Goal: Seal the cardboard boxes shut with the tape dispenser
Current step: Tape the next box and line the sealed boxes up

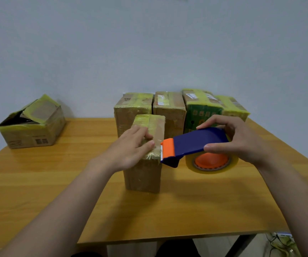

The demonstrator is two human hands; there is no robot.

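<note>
Wooden table (38, 182), taped box (144, 175) centre, 4 boxes (169, 110) behind, open box (32, 130) left

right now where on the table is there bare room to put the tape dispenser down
Bare table lies in front of the small box, between the forearms, and between the open box and the left hand. Crowded: back right, where the row of boxes stands behind the tape dispenser.

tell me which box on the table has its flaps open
The lone box at the far left: its flaps stick up and its dark inside shows. The back row and the box under the left hand have flat, taped tops.
</note>
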